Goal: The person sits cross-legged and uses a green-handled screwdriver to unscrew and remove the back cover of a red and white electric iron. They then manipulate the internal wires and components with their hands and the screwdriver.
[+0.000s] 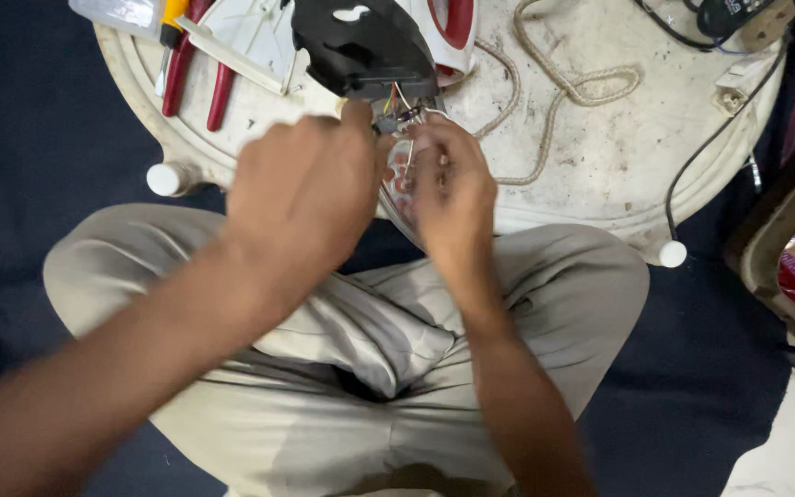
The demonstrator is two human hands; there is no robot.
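Nearest the camera, two forearms are seen running up from the lower edge over a lap in beige trousers [361, 350]. At their ends the left hand [301, 189] and the right hand [448, 189] are brought close together, just apart, at the near rim of the round white counter [600, 156]. The left hand is curled with its thumb and fingertips pinched at something small by the wires; what exactly is held is hidden. The right hand is closed around the pale lower part of a dismantled clothes iron [402, 179], which is propped between the two hands.

Judged from this, the step in hand is work on the iron's internal wiring [397, 103]: coloured leads are exposed at twelve o'clock from the hands, just below the black inner cover [361, 46]. A fine, steady pinch seems to be called for next, with the body kept braced by the right hand.

Outward, the red and white iron shell [448, 28] lies at one o'clock, a braided cord [563, 87] at two o'clock, red-handled pliers [186, 78] at ten o'clock, and a black cable [710, 138] at three o'clock.
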